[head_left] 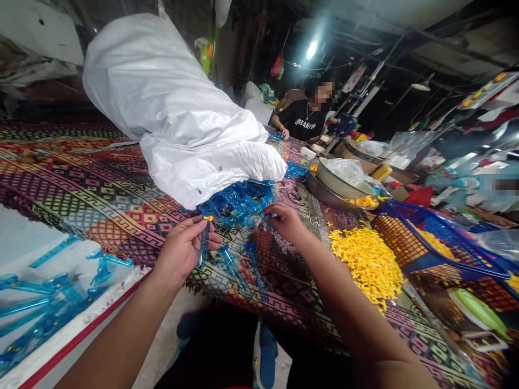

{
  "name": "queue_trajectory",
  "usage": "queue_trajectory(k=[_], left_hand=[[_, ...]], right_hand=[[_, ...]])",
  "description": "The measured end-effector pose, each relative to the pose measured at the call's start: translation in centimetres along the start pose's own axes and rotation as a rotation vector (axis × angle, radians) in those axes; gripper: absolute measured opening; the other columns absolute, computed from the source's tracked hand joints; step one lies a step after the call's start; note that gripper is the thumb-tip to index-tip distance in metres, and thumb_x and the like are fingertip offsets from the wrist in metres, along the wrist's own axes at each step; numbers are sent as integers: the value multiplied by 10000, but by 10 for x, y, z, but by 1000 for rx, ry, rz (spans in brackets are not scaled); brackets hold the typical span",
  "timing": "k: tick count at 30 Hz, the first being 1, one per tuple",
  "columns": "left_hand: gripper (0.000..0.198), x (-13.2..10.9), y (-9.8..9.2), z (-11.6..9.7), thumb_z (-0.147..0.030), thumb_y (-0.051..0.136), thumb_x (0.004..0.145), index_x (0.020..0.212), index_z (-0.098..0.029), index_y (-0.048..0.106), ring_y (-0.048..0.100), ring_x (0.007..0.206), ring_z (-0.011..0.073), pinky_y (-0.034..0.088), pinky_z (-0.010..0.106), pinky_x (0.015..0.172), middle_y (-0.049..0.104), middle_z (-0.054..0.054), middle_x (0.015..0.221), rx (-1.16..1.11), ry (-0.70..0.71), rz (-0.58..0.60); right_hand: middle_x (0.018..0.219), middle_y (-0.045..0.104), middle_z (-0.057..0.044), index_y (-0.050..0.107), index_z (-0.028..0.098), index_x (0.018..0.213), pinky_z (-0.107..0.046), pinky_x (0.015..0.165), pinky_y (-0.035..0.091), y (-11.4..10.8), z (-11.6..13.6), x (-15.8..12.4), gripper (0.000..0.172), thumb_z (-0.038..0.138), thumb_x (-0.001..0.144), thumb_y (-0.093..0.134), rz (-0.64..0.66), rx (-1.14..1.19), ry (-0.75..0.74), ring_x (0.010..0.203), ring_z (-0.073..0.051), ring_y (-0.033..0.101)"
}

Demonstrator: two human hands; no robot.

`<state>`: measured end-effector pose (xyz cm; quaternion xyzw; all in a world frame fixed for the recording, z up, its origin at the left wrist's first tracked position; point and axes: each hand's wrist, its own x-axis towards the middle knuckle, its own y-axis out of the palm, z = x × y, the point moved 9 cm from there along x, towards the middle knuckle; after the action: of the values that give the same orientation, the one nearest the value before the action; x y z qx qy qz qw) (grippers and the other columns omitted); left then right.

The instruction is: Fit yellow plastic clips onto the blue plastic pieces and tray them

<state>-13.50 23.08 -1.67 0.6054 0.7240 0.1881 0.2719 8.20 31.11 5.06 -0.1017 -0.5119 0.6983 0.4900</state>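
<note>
My left hand (184,246) is closed, with a clear blue plastic strip (204,246) between thumb and fingers. A small yellow plastic piece (208,218) sits at the strip's upper end. At the edge of a heap of clear blue plastic pieces (239,202), my right hand (286,222) pinches a bit of blue plastic (271,216), whose full shape is hidden. More blue strips (237,273) lie on the patterned cloth between my forearms. The heap spills from the mouth of a big white sack (174,108).
To my right lies a pile of small yellow pieces (367,265), beside blue baskets (430,237). Metal bowls (340,186) stand behind it. At lower left, a white tray (121,294) with a red edge holds blue pieces. Across the table sits another person (306,119).
</note>
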Motion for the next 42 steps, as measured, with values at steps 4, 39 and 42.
queue_trajectory(k=[4,39,42], left_hand=[[159,-1,1,-1,-117,621,690,827,-103,542,660,541,215,525,285,421,617,33,658,3,-3,-1],[178,-5,4,-3,-153,621,700,841,-104,523,644,511,200,516,297,423,620,33,687,53,2,8],[184,-4,4,-2,-148,620,699,848,-106,521,644,508,205,507,293,412,617,31,680,48,1,3]], right_hand=[[1291,518,-90,674,173,844,-342,983,363,30,13,10,180,102,752,536,221,-305,-132,1198,-219,457],[810,583,-44,583,171,766,-269,741,401,49,10,42,107,92,695,583,259,-379,-152,799,-175,533],[893,535,-65,571,164,798,-262,706,415,42,17,33,113,100,705,577,211,-350,-168,806,-169,520]])
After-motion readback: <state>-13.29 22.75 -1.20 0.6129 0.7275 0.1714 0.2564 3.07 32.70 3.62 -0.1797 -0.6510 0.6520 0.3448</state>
